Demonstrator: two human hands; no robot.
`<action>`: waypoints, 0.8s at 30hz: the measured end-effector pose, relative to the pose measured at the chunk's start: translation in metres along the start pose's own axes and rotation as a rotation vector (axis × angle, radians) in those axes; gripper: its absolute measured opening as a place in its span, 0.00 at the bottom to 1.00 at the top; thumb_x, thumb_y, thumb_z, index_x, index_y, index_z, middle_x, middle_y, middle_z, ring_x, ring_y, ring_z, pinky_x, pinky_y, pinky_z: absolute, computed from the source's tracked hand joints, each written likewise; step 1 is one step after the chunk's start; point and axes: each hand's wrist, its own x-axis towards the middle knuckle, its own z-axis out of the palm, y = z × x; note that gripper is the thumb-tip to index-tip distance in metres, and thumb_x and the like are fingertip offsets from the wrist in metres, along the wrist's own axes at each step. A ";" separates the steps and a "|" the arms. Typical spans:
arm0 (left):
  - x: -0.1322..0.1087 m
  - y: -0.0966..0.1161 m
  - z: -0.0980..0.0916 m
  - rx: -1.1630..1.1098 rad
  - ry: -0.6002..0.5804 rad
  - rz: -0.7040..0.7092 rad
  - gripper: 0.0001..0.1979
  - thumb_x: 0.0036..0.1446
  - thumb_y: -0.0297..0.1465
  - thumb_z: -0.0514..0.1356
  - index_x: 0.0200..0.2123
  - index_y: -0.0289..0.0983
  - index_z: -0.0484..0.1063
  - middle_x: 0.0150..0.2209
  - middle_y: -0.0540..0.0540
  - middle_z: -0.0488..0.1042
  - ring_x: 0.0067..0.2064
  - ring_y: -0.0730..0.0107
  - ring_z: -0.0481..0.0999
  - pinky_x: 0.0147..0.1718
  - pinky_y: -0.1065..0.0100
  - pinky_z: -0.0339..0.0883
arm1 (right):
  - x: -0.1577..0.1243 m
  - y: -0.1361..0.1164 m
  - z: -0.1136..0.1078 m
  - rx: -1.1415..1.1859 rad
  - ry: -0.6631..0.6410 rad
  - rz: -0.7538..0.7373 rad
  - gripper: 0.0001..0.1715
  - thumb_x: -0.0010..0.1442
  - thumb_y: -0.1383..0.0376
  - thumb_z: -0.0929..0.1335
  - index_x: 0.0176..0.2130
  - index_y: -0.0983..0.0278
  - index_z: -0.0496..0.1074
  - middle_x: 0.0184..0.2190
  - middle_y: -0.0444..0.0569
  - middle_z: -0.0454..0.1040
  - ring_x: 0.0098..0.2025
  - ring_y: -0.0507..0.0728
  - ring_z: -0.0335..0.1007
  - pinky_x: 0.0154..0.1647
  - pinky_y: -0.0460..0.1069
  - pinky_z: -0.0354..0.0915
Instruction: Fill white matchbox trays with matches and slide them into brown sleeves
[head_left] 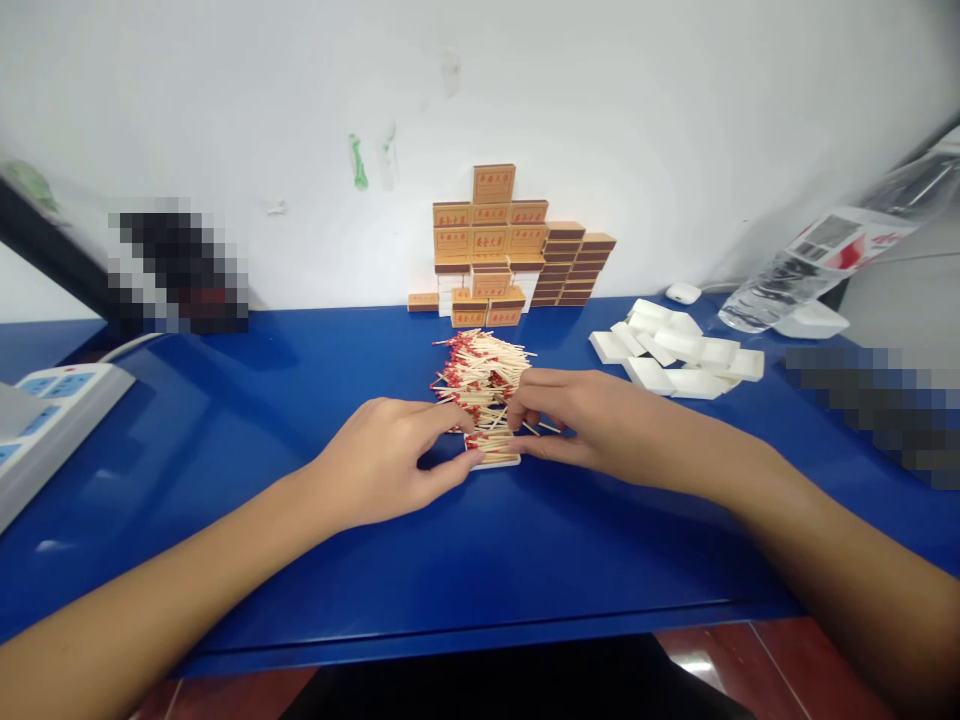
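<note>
A small white matchbox tray [493, 464] filled with red-tipped matches [491, 446] lies on the blue table between my hands. My left hand [397, 450] pinches its left end with thumb and index finger. At the right end, my right hand [577, 415] has its thumb against the tray and its fingers curled, partly hiding that end. Right behind the tray spreads a loose pile of matches [480, 365], most with their red heads to the left.
Stacked orange matchboxes [490, 240] stand against the wall. Several empty white trays [675, 350] are heaped at the right, near a tilted plastic bottle [832, 240]. A white power strip [67, 420] lies at the left. The blue table's [480, 570] front edge is near me.
</note>
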 end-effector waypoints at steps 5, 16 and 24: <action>0.000 0.000 0.000 -0.025 -0.014 0.029 0.08 0.66 0.34 0.62 0.42 0.39 0.80 0.19 0.57 0.60 0.21 0.77 0.60 0.25 0.72 0.55 | 0.001 -0.004 0.000 0.015 -0.022 0.028 0.08 0.71 0.61 0.68 0.40 0.61 0.73 0.37 0.47 0.77 0.35 0.55 0.70 0.35 0.49 0.59; 0.003 0.002 0.001 -0.067 -0.085 -0.068 0.08 0.64 0.34 0.62 0.41 0.41 0.81 0.19 0.57 0.61 0.21 0.76 0.61 0.25 0.71 0.54 | 0.004 -0.011 0.001 0.057 -0.048 0.060 0.09 0.72 0.61 0.67 0.42 0.62 0.75 0.39 0.49 0.79 0.37 0.56 0.72 0.37 0.50 0.60; 0.004 0.001 0.002 -0.119 -0.111 -0.115 0.06 0.63 0.33 0.62 0.39 0.39 0.79 0.18 0.59 0.59 0.21 0.77 0.60 0.26 0.71 0.52 | 0.003 -0.008 0.002 0.129 0.011 0.018 0.09 0.71 0.62 0.68 0.40 0.62 0.77 0.37 0.47 0.80 0.35 0.54 0.72 0.36 0.49 0.61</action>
